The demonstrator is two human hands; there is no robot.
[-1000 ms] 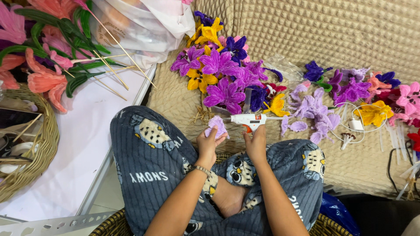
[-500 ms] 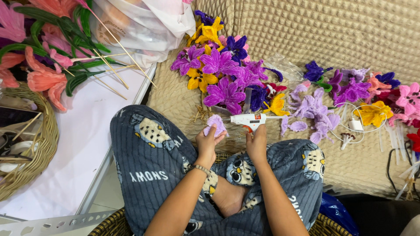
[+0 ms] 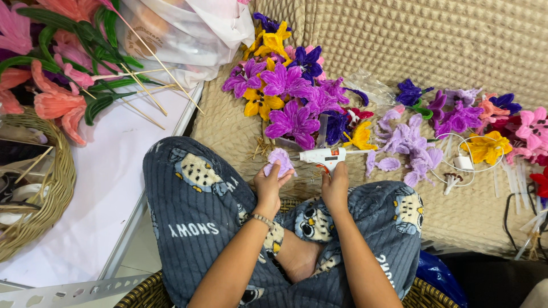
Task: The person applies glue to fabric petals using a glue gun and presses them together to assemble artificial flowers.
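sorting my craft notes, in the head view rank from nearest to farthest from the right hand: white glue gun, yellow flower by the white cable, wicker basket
1. white glue gun, in the right hand
2. yellow flower, far right on the mat
3. wicker basket, far left edge

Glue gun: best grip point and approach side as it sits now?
Probably the glue gun's handle, which points down toward the person, under the right hand. Come from the near side; the nozzle points left toward the lilac petal in the left hand, and flowers crowd behind.
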